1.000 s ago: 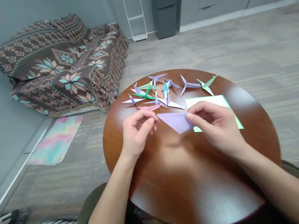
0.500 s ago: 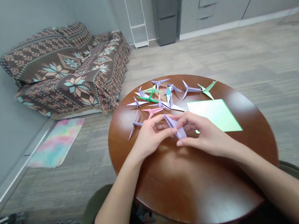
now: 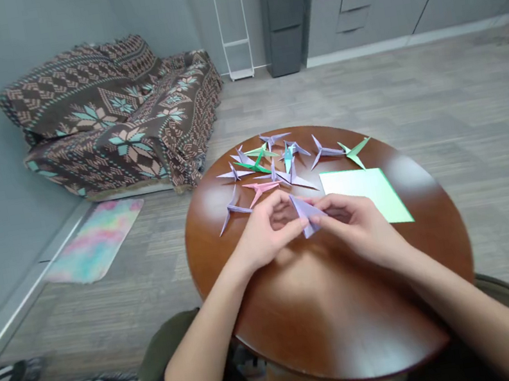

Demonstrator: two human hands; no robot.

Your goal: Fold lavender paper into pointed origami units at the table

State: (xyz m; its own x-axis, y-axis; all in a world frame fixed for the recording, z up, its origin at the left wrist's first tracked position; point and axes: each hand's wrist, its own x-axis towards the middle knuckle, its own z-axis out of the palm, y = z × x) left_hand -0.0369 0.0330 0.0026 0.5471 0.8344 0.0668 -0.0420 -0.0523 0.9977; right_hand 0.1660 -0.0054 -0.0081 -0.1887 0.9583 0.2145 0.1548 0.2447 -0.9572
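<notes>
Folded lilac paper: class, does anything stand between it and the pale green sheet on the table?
Yes: the right hand stands in the way. Its fingers hold the folded lilac paper on the side facing the pale green sheet, and the hand covers the gap between them. No other thing shows there.

A sofa (image 3: 110, 120) under a brown patterned throw sits near a pastel tie-dye mat (image 3: 94, 242), and what looks like a white ladder rack (image 3: 230, 19) stands beside a dark grey cabinet (image 3: 284, 16).

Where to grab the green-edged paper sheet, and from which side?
Pinch the green-edged paper sheet at its lower right corner, coming from the right: it lies flat on the round wooden table, and a green origami crane sits by its top edge.
</notes>
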